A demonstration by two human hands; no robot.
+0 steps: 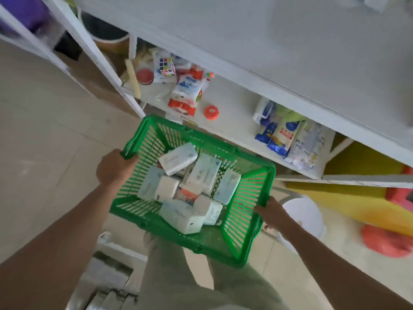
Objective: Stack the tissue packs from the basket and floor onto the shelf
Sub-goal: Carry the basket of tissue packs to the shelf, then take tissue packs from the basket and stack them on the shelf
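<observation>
Between both hands, green slatted plastic basket [237,222], held up in front of white shelf [237,121]; left hand [116,167] with fingers curled over the left rim, right hand [271,212] with fingers closed on the right rim; inside, a loose heap of white and pale-blue tissue packs [187,193], tilted and overlapping, one orange-printed pack among them. Beyond, on the lower shelf board: left, a puzzle cube [166,67], red-and-white packets [186,95], an orange tape roll [211,112]; right, blue-and-white packs [288,137] leaning together. Near right, on the floor, a white bucket [306,218]; beside it, something red [384,242], too blurred to name.
</observation>
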